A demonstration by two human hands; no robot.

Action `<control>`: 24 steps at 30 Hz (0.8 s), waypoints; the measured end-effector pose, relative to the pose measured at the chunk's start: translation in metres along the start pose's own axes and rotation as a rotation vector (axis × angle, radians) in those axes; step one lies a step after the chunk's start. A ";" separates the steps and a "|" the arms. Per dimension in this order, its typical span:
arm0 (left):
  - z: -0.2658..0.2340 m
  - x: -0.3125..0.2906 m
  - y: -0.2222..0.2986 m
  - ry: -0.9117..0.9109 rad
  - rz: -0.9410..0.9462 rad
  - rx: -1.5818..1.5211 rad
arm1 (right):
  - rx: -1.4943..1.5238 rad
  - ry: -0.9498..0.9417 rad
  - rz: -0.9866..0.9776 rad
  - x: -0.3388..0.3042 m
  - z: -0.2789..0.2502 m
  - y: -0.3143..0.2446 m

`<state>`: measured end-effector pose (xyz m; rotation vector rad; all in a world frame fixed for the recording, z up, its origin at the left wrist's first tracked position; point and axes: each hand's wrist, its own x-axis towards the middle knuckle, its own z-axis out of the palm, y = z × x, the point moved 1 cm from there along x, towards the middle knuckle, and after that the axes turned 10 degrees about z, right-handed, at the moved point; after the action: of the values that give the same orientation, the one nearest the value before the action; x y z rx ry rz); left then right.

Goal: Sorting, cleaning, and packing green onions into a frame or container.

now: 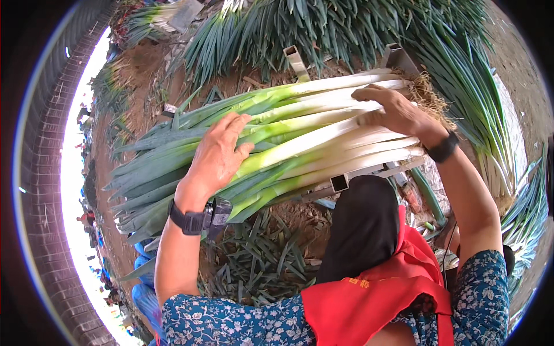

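Crosswise in the head view, a row of leeks [340,124] lies over a metal frame [298,66] of square tubing, roots to the right. The left hand [216,151] is open over the green leaves; the right hand [395,112], slightly blurred, spreads loosely bent fingers above the white stems, contact unclear. Below, leaf scraps [259,256] litter the brown ground [149,60]. A large leek heap [340,32] fills the far side, and a ribbed grey wall [43,202] curves along the left.
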<state>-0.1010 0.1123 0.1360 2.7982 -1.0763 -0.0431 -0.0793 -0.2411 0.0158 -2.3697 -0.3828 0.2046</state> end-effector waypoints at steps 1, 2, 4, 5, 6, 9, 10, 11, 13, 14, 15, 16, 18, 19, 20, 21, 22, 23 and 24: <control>-0.007 0.001 0.008 -0.012 -0.046 -0.114 | -0.102 0.032 -0.043 -0.010 0.002 0.007; -0.018 0.004 0.023 -0.026 -0.087 -0.230 | -0.205 0.067 -0.081 -0.021 0.004 0.015; -0.021 -0.007 0.038 -0.074 0.046 -0.131 | -0.254 0.129 -0.126 -0.032 0.009 0.020; -0.018 -0.012 0.044 -0.099 0.058 -0.047 | -0.206 0.156 -0.137 -0.031 0.010 0.020; -0.015 -0.015 0.051 -0.123 0.072 0.036 | -0.159 0.183 -0.146 -0.030 0.010 0.018; -0.019 -0.018 0.045 -0.062 0.044 0.139 | 0.303 0.275 -0.321 -0.020 -0.002 -0.011; -0.030 -0.014 0.042 -0.059 -0.006 0.124 | 0.203 0.346 -0.357 -0.016 -0.011 -0.021; -0.042 -0.013 0.041 -0.065 -0.068 0.110 | 0.114 0.406 -0.396 -0.012 -0.018 -0.030; -0.069 0.014 0.040 0.061 0.020 0.263 | 0.114 0.425 -0.365 0.009 -0.039 -0.026; -0.078 0.031 0.036 0.125 0.065 0.342 | 0.027 0.473 -0.424 0.022 -0.049 -0.019; -0.077 0.045 0.023 0.065 0.084 0.384 | -0.062 0.521 -0.481 0.033 -0.058 -0.012; -0.073 0.060 0.002 0.005 0.104 0.427 | -0.047 0.443 -0.197 0.046 -0.056 -0.002; -0.052 0.079 -0.035 -0.167 0.034 0.394 | -0.004 0.301 -0.104 0.072 -0.051 0.008; -0.032 0.085 -0.054 -0.267 -0.047 0.316 | 0.025 0.252 -0.117 0.086 -0.045 0.016; -0.009 0.096 -0.071 -0.358 -0.107 0.224 | 0.009 0.181 -0.030 0.095 -0.042 0.027; 0.008 0.100 -0.081 -0.323 -0.081 0.179 | 0.000 0.104 0.056 0.101 -0.036 0.034; 0.023 0.104 -0.086 -0.293 -0.060 0.129 | -0.145 0.094 0.061 0.109 -0.028 0.041; 0.035 0.106 -0.092 -0.263 -0.043 0.079 | -0.157 0.077 0.062 0.113 -0.025 0.049; 0.044 0.108 -0.097 -0.175 0.076 0.069 | -0.169 0.061 0.062 0.117 -0.023 0.058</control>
<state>0.0401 0.1059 0.0812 2.8553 -1.2439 -0.2517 0.0495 -0.2580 -0.0115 -2.5498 -0.3087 0.1319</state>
